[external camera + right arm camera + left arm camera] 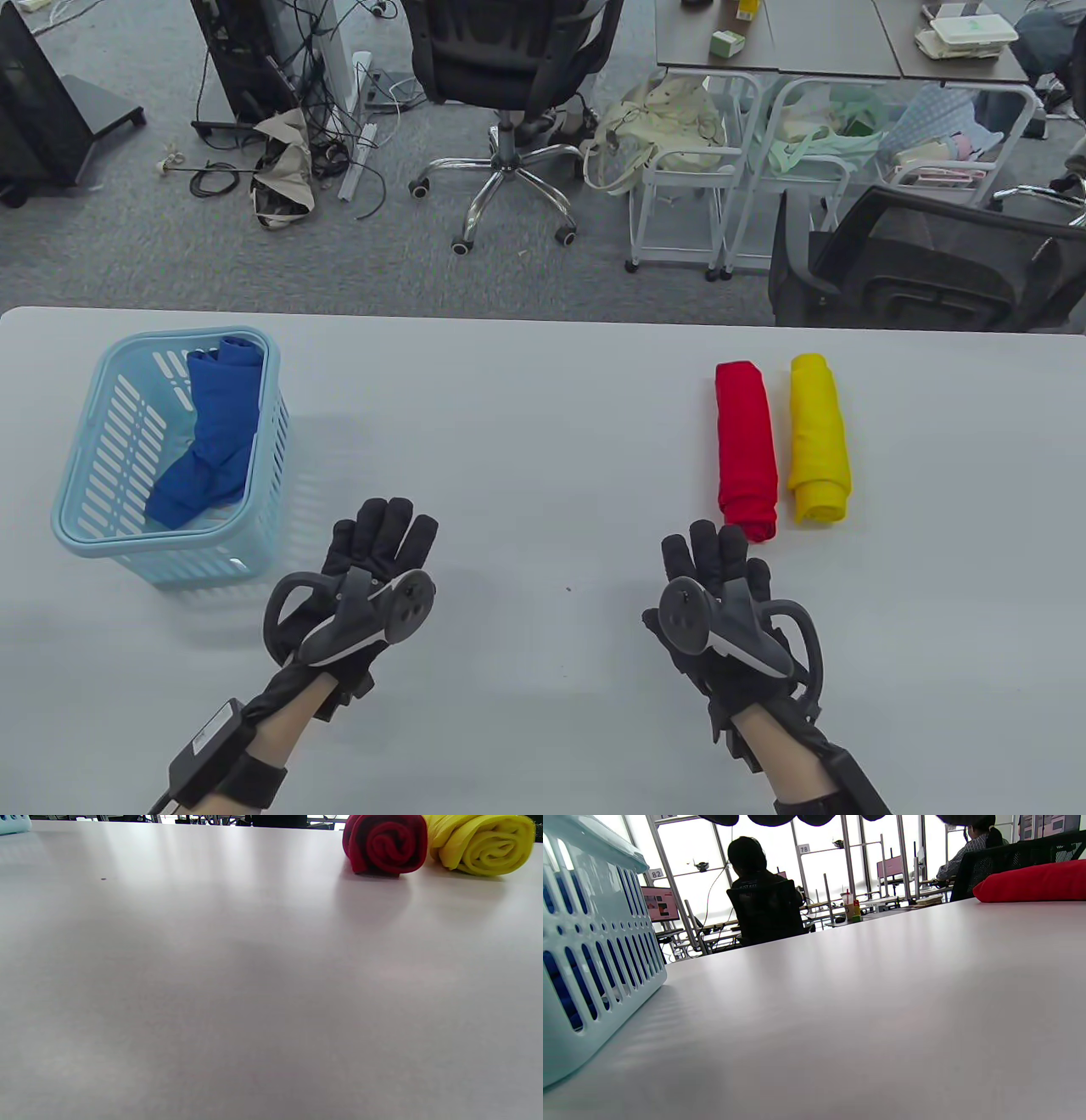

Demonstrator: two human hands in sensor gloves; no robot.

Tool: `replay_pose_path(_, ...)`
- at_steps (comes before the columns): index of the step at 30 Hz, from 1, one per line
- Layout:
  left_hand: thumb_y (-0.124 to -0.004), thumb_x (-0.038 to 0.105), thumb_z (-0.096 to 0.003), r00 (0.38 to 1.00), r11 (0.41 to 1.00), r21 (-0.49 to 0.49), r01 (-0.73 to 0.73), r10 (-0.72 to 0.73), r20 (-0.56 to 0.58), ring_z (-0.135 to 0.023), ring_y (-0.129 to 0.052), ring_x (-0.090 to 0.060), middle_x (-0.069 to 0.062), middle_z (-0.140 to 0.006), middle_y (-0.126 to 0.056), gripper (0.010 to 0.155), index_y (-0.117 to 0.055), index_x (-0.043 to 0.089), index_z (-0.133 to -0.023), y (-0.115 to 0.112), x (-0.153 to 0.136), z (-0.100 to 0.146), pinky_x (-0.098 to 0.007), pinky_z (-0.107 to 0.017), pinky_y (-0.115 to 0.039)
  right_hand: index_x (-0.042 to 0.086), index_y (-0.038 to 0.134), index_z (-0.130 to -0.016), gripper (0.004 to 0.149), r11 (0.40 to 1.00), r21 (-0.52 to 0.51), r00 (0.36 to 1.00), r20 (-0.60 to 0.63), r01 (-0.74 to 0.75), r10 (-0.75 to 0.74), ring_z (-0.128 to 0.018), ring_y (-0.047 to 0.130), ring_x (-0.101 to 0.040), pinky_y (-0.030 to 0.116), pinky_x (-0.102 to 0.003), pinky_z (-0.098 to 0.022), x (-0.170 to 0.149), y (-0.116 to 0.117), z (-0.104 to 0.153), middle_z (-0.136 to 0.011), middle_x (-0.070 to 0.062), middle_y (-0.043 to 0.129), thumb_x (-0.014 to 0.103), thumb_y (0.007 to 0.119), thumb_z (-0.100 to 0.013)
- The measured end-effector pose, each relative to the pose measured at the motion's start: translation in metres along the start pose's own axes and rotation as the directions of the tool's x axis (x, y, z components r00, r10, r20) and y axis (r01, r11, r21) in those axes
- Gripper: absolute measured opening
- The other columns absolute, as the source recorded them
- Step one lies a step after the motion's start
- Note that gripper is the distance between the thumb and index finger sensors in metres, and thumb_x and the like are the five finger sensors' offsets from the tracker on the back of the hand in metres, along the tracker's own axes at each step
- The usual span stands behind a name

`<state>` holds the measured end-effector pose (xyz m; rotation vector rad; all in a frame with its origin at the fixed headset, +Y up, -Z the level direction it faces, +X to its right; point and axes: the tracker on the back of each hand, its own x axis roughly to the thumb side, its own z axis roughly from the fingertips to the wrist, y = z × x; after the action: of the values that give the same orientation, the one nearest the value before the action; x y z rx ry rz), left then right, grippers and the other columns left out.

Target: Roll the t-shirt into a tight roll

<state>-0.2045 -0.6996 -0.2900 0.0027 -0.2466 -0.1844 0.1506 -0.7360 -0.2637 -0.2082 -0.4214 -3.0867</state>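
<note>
A crumpled blue t-shirt [209,433] lies in the light blue basket [81,531] at the table's left. A red rolled shirt [747,448] and a yellow rolled shirt [818,437] lie side by side at the right; their spiral ends, red rolled shirt [386,844] and yellow rolled shirt [483,842], show in the right wrist view. My left hand [382,539] hovers flat just right of the basket, fingers straight, holding nothing. My right hand [717,556] is held the same way, its fingertips just short of the red roll's near end.
The grey table [543,441] spreads bare between the basket and the rolls. Beyond its far edge stand office chairs [509,102], white carts [721,170] and cables on the floor. The basket wall [589,955] fills the left of the left wrist view.
</note>
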Motion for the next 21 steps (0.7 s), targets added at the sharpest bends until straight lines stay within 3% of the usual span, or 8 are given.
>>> replay_pose_path(6, -0.046, 0.054, -0.0528, 0.995, 0.999, 0.053, 0.003, 0.002, -0.1, -0.116, -0.044, -0.034, -0.005, -0.126, -0.032, 0.067, -0.028, 0.035, -0.114, 0.063, -0.05, -0.026, -0.054, -0.083, -0.05, 0.017, -0.004, -0.113, 0.083, 1.0, 0.003, 1.0, 0.003, 0.014, -0.014, -0.104, -0.011, -0.051, 0.015, -0.066, -0.074, -0.001, 0.0, 0.0, -0.114, -0.018, -0.012, 0.057, 0.046, -0.06)
replay_pose_path(11, -0.045, 0.055, -0.0528, 0.976, 1.0, 0.001, -0.019, 0.019, -0.217, -0.116, -0.045, -0.035, -0.006, -0.126, -0.033, 0.067, -0.028, 0.035, -0.115, 0.091, -0.104, -0.055, -0.055, -0.082, -0.052, 0.017, -0.004, -0.113, 0.083, 1.0, 0.0, 1.0, 0.007, 0.023, -0.023, -0.104, -0.01, -0.051, 0.016, -0.066, -0.074, -0.002, -0.001, 0.0, -0.115, -0.019, -0.011, 0.057, 0.046, -0.06)
replay_pose_path(17, -0.051, 0.051, -0.054, 0.943, 0.992, -0.119, 0.028, -0.066, -0.326, -0.117, -0.045, -0.034, -0.005, -0.127, -0.033, 0.064, -0.03, 0.04, -0.114, 0.101, -0.164, -0.093, -0.056, -0.082, -0.052, 0.016, -0.005, -0.112, 0.084, 0.998, 0.014, 0.998, 0.031, 0.062, -0.062, -0.105, -0.008, -0.052, 0.018, -0.066, -0.074, -0.003, 0.0, -0.001, -0.115, -0.019, -0.01, 0.058, 0.046, -0.06)
replay_pose_path(21, -0.053, 0.05, -0.0542, 0.908, 0.982, -0.187, -0.025, -0.057, -0.416, -0.117, -0.046, -0.032, -0.004, -0.127, -0.034, 0.065, -0.028, 0.042, -0.113, 0.086, -0.196, -0.114, -0.056, -0.083, -0.051, 0.014, -0.006, -0.112, 0.085, 0.996, 0.014, 0.996, 0.043, 0.083, -0.083, -0.105, -0.007, -0.053, 0.019, -0.066, -0.074, -0.002, -0.002, 0.0, -0.114, -0.02, -0.01, 0.058, 0.045, -0.06)
